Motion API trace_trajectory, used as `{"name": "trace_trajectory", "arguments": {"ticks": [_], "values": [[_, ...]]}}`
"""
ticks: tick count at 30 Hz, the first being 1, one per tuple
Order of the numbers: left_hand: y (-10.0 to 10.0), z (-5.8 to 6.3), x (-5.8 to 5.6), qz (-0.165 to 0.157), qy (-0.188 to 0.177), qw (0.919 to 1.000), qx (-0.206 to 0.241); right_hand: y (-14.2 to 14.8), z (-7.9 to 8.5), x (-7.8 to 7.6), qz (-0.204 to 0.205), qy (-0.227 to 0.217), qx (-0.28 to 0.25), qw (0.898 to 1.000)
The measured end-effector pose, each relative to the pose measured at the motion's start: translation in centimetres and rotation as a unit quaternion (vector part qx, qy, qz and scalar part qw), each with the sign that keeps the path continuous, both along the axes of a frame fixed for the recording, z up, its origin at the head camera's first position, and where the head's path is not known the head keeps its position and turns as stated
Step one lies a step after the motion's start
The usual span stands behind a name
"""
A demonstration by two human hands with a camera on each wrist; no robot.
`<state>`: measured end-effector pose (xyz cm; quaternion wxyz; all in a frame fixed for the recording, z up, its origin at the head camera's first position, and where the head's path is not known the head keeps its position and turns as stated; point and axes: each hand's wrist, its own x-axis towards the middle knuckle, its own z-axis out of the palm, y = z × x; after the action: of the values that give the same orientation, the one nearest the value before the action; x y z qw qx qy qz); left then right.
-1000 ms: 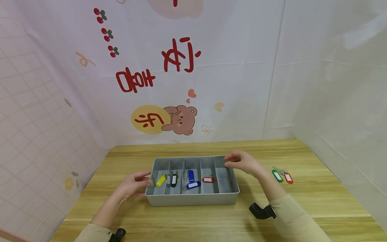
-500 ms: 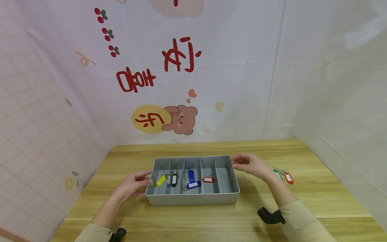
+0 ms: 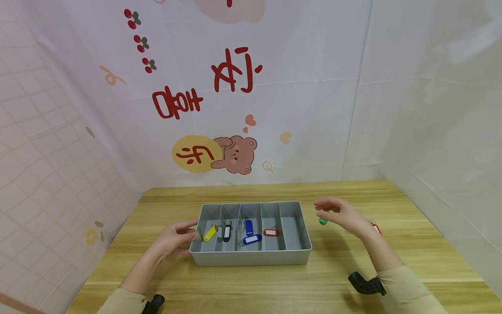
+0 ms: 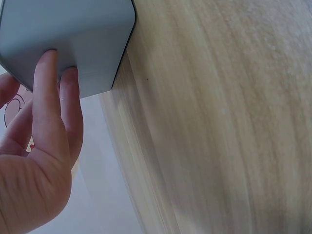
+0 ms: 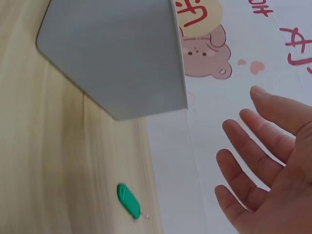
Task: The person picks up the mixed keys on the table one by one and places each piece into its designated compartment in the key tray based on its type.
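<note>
A grey divided tray (image 3: 251, 258) stands on the table with key tags in its compartments: a yellow tag (image 3: 210, 233), a black tag (image 3: 227, 233), two blue tags (image 3: 251, 239) and a red tag (image 3: 271, 233). The rightmost compartment holds nothing. My left hand (image 3: 174, 240) touches the tray's left end; in the left wrist view two fairly straight fingers (image 4: 46, 83) rest on the outer wall. My right hand (image 3: 341, 216) hovers right of the tray, fingers apart and loosely bent, holding nothing. Below it, a green tag (image 5: 128, 201) lies on the table, partly covered in the head view.
Beyond my right forearm a red tag (image 3: 377, 228) lies on the wooden table (image 3: 251, 290), mostly hidden. White printed fabric (image 3: 313, 109) hangs behind the table and along its sides. Each wrist wears a black camera mount (image 3: 366, 284).
My right hand has moved right, away from above the tray's right end, uncovering a green tag on the table. The forearm now covers another green tag. My left hand stays at the tray.
</note>
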<state>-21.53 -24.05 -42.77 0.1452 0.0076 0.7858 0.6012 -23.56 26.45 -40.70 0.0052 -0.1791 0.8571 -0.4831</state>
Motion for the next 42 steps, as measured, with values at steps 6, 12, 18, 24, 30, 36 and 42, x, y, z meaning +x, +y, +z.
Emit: {"name": "trace_trajectory", "arguments": {"ticks": [6,12,18,24,30,36,42], "values": [[0.0,0.0,-0.1,-0.003,0.007,1.0,-0.003,1.3,-0.5,0.3,-0.026,0.03,0.022,0.999],[0.1,0.0,0.0,0.0,0.005,1.0,-0.002,2.3,-0.8,0.7,-0.049,0.049,0.041,0.997],[0.1,0.0,-0.1,0.0,0.009,1.0,-0.003,3.6,-1.1,1.0,-0.074,0.062,0.056,0.994],[0.1,-0.1,0.0,0.001,0.008,1.0,-0.003,5.2,-1.3,1.2,-0.077,0.064,0.056,0.993],[0.1,-0.2,0.1,0.006,0.004,1.0,0.0,6.7,-1.5,1.2,-0.078,0.079,0.065,0.992],[0.1,-0.1,0.1,0.005,0.003,1.0,-0.001,8.0,-1.8,1.2,-0.072,0.084,0.056,0.992],[0.1,0.1,0.2,0.003,0.005,1.0,-0.008,9.4,-2.5,0.7,-0.048,0.112,0.034,0.992]]}}
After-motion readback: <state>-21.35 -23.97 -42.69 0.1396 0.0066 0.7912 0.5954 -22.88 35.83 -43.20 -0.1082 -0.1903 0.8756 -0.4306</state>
